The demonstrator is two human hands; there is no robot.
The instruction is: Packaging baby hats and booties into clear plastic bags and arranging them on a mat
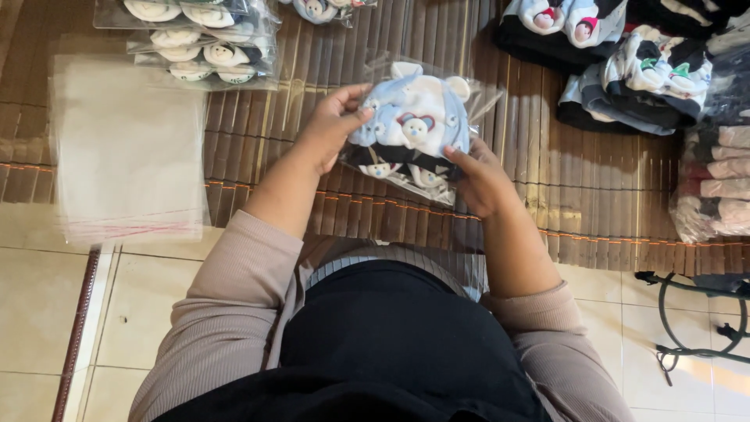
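Both my hands hold a clear plastic bag (426,184) with a bundle of small baby hats (418,121) inside it, light blue and white with bear faces and a dark band below. My left hand (332,125) grips the bundle's left side with fingers curled over the top. My right hand (476,180) pinches the lower right side of the bag. The bundle is lifted just above a brown bamboo mat (594,187).
A stack of flat clear plastic bags (125,148) lies at the left. Packed bags of white bear hats (203,43) sit at the top left. Piles of unpacked dark and striped hats (633,70) lie at the top right, with pink packed ones (715,187) at the right edge. A black metal stand (695,320) is on the tiled floor.
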